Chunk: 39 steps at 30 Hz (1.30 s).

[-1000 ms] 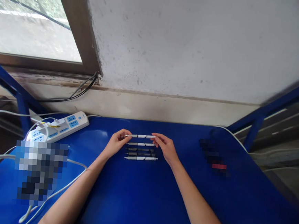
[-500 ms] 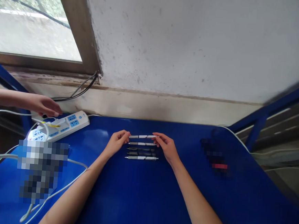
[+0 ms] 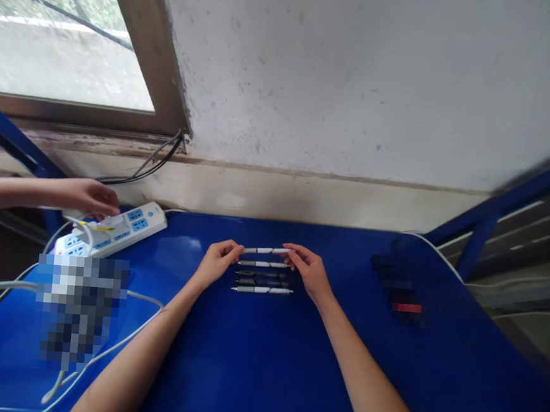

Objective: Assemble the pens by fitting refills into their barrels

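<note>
Pinching one white-and-grey pen (image 3: 266, 251) at its ends, left hand (image 3: 218, 262) and right hand (image 3: 311, 273) closed, beside four parallel pens (image 3: 262, 274).

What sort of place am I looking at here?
Probably a plain indoor workspace, though I can't tell which kind: a blue tabletop by a scuffed wall, a window showing greenery, and a power strip.

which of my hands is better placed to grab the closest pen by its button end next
Probably the right hand: it's on the side where the closest pen has its button. The left hand is on the tip side. Both hold the farthest pen.
</note>
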Each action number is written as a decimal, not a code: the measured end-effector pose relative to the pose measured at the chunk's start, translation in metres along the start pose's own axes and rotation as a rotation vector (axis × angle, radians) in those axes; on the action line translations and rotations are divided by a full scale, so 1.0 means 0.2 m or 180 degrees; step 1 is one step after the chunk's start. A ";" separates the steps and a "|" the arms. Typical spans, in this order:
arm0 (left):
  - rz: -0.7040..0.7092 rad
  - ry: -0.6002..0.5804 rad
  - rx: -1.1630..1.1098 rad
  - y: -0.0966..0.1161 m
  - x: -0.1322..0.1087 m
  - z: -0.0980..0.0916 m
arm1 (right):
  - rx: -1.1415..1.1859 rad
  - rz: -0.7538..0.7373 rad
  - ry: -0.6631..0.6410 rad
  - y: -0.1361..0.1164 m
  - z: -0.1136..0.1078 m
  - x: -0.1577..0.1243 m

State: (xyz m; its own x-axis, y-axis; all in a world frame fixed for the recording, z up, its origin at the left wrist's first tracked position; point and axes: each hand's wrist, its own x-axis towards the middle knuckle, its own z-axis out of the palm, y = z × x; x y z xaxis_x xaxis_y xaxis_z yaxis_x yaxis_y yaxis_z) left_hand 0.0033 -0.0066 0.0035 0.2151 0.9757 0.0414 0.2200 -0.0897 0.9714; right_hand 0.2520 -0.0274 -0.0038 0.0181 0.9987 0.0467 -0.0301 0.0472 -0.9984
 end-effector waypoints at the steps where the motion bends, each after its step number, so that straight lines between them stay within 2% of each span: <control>1: 0.0052 -0.0006 0.0008 0.00 0.00 0.00 | -0.0005 -0.0003 0.0000 0.00 0.00 0.00; 6: 0.0049 0.0071 -0.0204 0.01 0.00 0.00 | -0.0001 -0.0006 -0.0007 0.00 0.00 0.00; 9: -0.0013 0.0019 -0.0053 0.01 0.00 0.00 | 0.0004 -0.0023 -0.0001 0.00 0.00 0.00; 15: 0.0174 0.0041 -0.0121 0.01 -0.01 -0.01 | -0.0026 -0.0006 0.0008 0.00 0.00 0.00; 19: 0.0023 -0.0026 -0.0105 0.01 -0.01 -0.01 | -0.0006 -0.0032 -0.0028 0.01 -0.01 0.00; 22: 0.0071 -0.0080 -0.0020 0.02 -0.01 -0.01 | -0.0047 -0.0023 -0.0012 0.02 -0.01 0.00; 39: -0.0045 0.0097 -0.0438 0.01 -0.01 -0.01 | 0.0038 0.0135 -0.0085 0.00 0.00 -0.01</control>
State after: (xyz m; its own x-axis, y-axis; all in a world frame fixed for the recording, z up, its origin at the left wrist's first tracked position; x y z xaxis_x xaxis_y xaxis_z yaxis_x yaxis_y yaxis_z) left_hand 0.0020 -0.0081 0.0057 0.1834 0.9825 0.0325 0.0897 -0.0497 0.9947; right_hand 0.2515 -0.0285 -0.0040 -0.0099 0.9999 0.0052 -0.0422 0.0048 -0.9991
